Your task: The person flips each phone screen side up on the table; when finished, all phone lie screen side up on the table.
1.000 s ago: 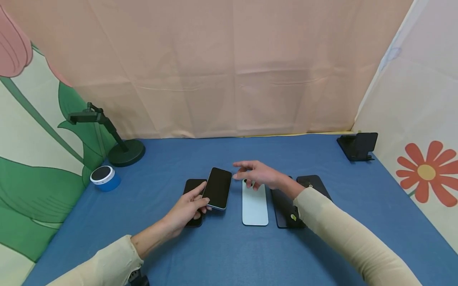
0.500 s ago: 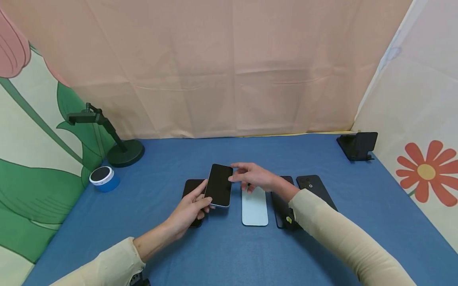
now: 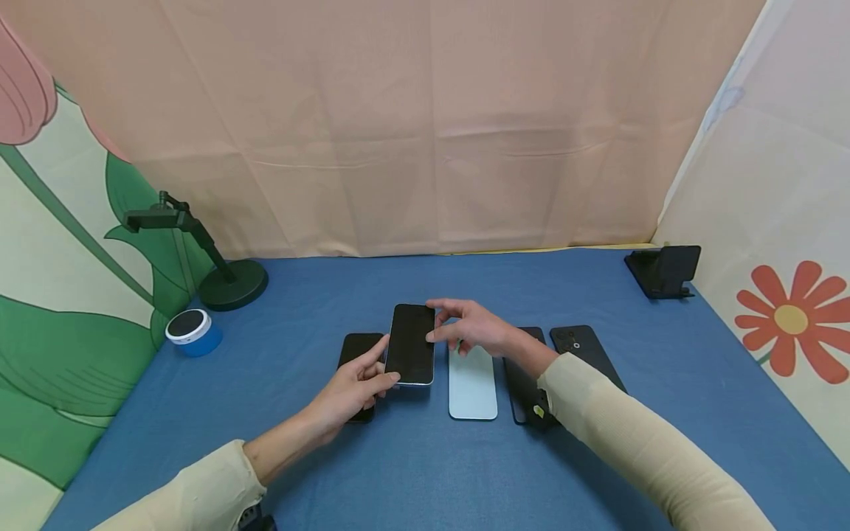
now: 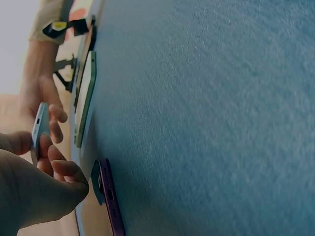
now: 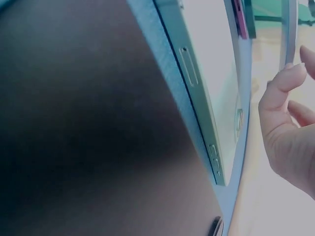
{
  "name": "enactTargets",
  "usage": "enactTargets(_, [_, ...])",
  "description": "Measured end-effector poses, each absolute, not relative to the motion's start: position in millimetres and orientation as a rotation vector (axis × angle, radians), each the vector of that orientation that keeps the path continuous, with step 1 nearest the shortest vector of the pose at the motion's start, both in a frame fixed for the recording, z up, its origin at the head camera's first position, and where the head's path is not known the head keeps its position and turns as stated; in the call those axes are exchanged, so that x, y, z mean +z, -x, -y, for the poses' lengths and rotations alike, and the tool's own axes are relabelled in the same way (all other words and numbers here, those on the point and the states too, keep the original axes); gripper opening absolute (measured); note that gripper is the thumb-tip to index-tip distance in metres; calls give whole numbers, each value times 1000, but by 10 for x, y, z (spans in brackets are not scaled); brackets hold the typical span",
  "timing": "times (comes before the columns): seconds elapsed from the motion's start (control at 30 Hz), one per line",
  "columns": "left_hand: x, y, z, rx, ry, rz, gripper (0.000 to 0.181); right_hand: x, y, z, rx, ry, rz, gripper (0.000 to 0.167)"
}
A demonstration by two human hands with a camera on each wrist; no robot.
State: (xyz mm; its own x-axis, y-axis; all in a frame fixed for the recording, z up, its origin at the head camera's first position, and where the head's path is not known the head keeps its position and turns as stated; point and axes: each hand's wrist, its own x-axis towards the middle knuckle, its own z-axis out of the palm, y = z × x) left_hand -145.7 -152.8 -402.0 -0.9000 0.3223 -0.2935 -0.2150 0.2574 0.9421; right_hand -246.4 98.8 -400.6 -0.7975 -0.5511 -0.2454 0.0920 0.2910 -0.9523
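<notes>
A smartphone (image 3: 410,345) with a dark screen facing up is held above the table between both hands. My left hand (image 3: 355,387) pinches its lower left side, thumb near the bottom corner; the left wrist view shows the phone's pale edge (image 4: 38,128) between thumb and fingers. My right hand (image 3: 474,328) holds its upper right edge with thumb and forefinger. Below the left hand lies a second dark phone (image 3: 358,345), partly covered. A pale phone (image 3: 473,391), back up, lies under the right hand, which hides its top end.
Two black phones, one nearer (image 3: 524,394) and one farther right (image 3: 584,346), lie partly under the right forearm. A black stand (image 3: 232,284) and a blue-and-white round container (image 3: 194,333) are at the left. Another black stand (image 3: 667,271) sits back right on the blue tablecloth (image 3: 412,472).
The held phone has moved slightly right and become straighter. My right hand, apart from the phone a second ago, has come to its right edge and now grips it.
</notes>
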Motion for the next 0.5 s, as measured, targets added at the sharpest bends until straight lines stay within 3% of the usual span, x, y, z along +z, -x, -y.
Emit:
enactTargets(0.27, [-3946,1429,1505,1499,-355,-2183,89,-3962,2417,-925,-1482,420,-2068,75])
enactTargets(0.5, [-3920,1439,1519,1507,-333,-2173,96,-3933,2417,-933,-1502,387,-2076,75])
